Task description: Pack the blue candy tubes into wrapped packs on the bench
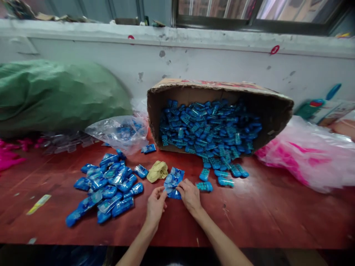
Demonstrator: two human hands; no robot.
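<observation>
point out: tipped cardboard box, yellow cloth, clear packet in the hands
cardboard box (222,87): head view, on its upper side wall.
yellow cloth (157,171): head view, middle of the crumpled cloth.
clear packet (172,181): head view, the part showing between both hands.

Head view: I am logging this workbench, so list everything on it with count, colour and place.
Tipped brown cardboard box: one, brown, back centre.
Loose blue plastic toy pieces: many, blue, inside the box, spilling out.
Bagged blue pieces: a pile, blue, left of the hands.
Clear plastic bag: one, left of the box.
Crumpled yellow cloth: one, centre.
Green sack: one, far left.
Pink-filled plastic bag: one, right.
Red wooden table: one.
Small clear packet of blue pieces: one, between both hands.
Left hand: pinches the packet.
Right hand: pinches the packet.
</observation>
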